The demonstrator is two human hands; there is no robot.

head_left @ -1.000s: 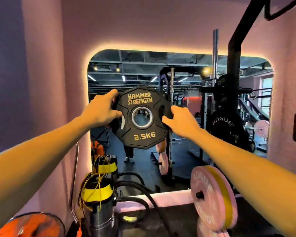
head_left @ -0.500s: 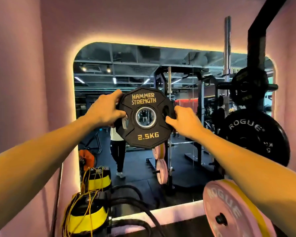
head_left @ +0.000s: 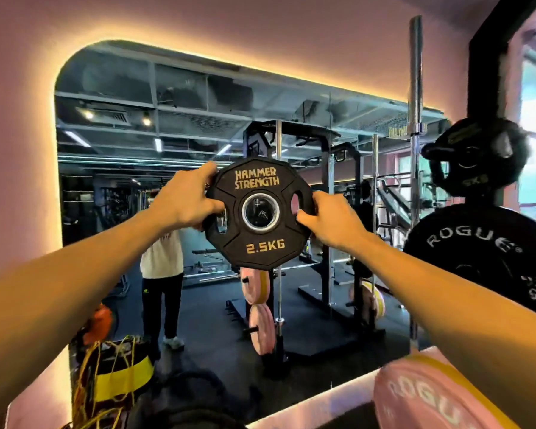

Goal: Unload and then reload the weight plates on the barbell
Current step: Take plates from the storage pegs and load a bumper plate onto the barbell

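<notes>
Since a second ago we have swung right, and our left hand (head_left: 184,201) and right hand (head_left: 330,219) still curl their fingers round the 2.5KG plate (head_left: 259,213) between them, now nearer the black ROGUE plate (head_left: 483,258), so we judge a carry toward loading.

Your fingers curl out of sight behind the small black plate (head_left: 259,213), the pink plate (head_left: 427,400) is cut off at the bottom edge, and the upper black plate (head_left: 474,156) is blurred.

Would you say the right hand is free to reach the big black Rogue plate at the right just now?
Probably not yet: the right hand and left hand both grip the small black 2.5 kg Hammer Strength plate. The black Rogue plate hangs unobstructed.
</notes>
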